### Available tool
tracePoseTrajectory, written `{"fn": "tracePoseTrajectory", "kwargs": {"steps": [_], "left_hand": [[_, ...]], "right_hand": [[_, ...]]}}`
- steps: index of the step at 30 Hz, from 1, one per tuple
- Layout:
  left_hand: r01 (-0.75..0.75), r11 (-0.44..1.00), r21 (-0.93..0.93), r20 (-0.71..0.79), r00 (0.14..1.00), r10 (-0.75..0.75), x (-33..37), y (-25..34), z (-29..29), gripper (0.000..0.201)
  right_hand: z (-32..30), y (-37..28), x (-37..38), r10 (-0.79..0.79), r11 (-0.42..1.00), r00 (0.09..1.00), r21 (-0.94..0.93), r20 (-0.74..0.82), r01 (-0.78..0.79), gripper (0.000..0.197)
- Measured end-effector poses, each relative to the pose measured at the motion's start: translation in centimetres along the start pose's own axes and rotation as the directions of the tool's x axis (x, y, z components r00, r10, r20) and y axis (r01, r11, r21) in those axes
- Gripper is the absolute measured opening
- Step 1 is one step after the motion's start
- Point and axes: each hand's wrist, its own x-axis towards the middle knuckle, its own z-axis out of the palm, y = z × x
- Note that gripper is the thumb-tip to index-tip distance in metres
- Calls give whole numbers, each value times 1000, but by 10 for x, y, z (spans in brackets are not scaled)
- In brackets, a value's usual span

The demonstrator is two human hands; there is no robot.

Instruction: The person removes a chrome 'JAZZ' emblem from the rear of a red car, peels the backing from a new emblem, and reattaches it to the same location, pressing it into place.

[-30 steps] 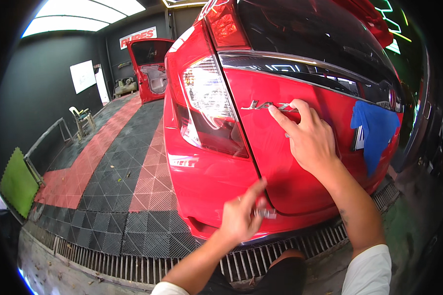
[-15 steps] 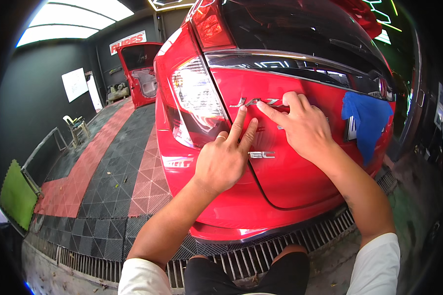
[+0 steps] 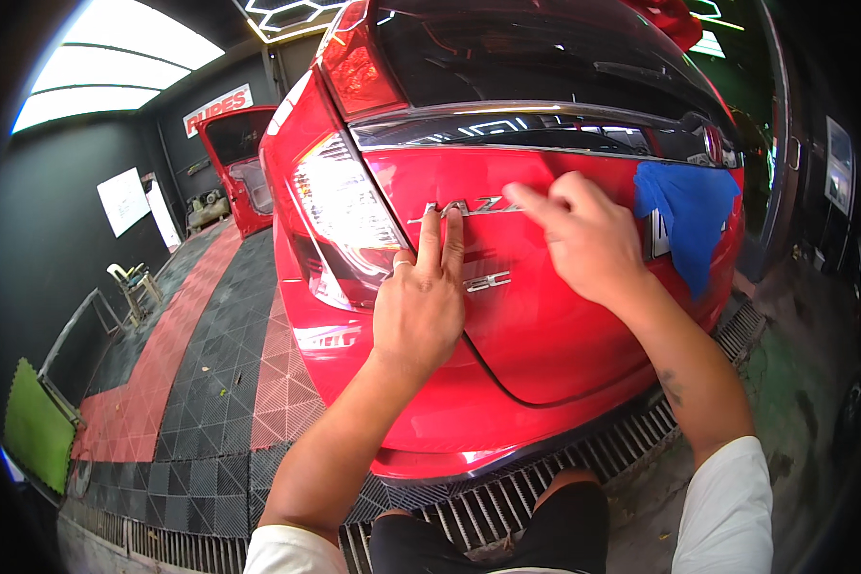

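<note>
Head view, left to right: the tail lamp (image 3: 346, 222) glows at nine o'clock of the left hand (image 3: 418, 308) — two fingers (image 3: 440, 239) pressed together, flat on the chrome lettering (image 3: 469, 208) on the red hatch (image 3: 536, 316). The right hand (image 3: 588, 239), loosely curled with forefinger out, touches the badge's other end; it seems still attached. A blue cloth (image 3: 687, 212) hangs at three o'clock — nothing obstructs.

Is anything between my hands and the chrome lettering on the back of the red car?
Nothing visible. The left hand lays two fingers right on the chrome lettering, and the right hand reaches it from the other side. The blue cloth lies off to the right.
</note>
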Motion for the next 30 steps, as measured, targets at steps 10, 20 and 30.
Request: {"fn": "tracePoseTrajectory", "kwargs": {"steps": [10, 20, 30], "left_hand": [[51, 997, -59, -47, 997, -54, 2, 12, 11, 84], [80, 995, -50, -73, 994, -84, 1, 17, 13, 89], [130, 990, -49, -28, 991, -131, -4, 21, 18, 89]], "right_hand": [[5, 13, -12, 187, 967, 967, 206, -172, -150, 32], [20, 11, 5, 117, 985, 976, 144, -183, -91, 27], [-7, -8, -17, 312, 925, 912, 302, -265, -229, 57]]}}
